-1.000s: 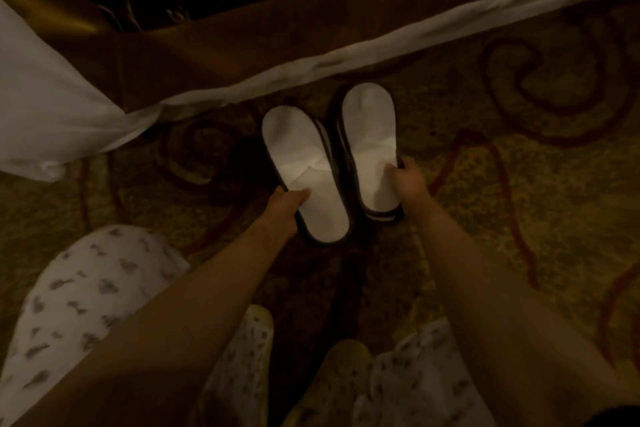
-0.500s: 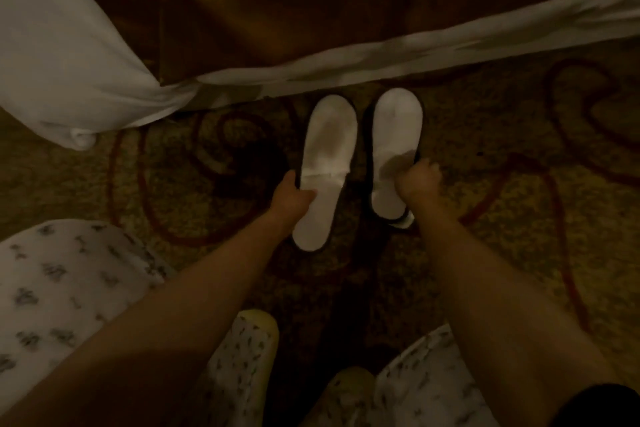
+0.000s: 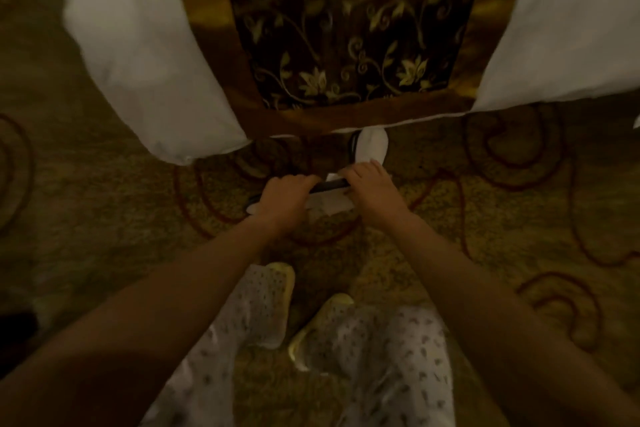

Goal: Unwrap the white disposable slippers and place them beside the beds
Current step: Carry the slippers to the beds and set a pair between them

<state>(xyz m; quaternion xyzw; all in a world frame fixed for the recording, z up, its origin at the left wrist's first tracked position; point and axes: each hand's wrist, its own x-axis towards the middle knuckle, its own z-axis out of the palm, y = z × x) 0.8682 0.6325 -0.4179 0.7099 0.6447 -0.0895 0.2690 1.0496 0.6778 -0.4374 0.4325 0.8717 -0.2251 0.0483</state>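
Two white disposable slippers with dark soles lie on the carpet at the bed's edge. One slipper point(image 3: 373, 146) points toward the bed, its toe just under the hanging runner. The other slipper point(image 3: 329, 202) lies crosswise between my hands, with its dark sole edge showing. My left hand point(image 3: 285, 199) is curled over its left part. My right hand point(image 3: 373, 191) grips its right end and covers the heel of the first slipper. No wrapper is visible.
The bed has a white sheet point(image 3: 145, 55) and a brown floral runner point(image 3: 346, 31) hanging over its side. The patterned carpet point(image 3: 519, 211) spreads around it. My feet in yellowish slippers point(image 3: 277, 291) and patterned trousers are at the bottom.
Both slippers stood side by side pointing at the bed. Now one is turned crosswise between my hands, the other sits closer under the bed's edge, and my view has swung to face the bed.
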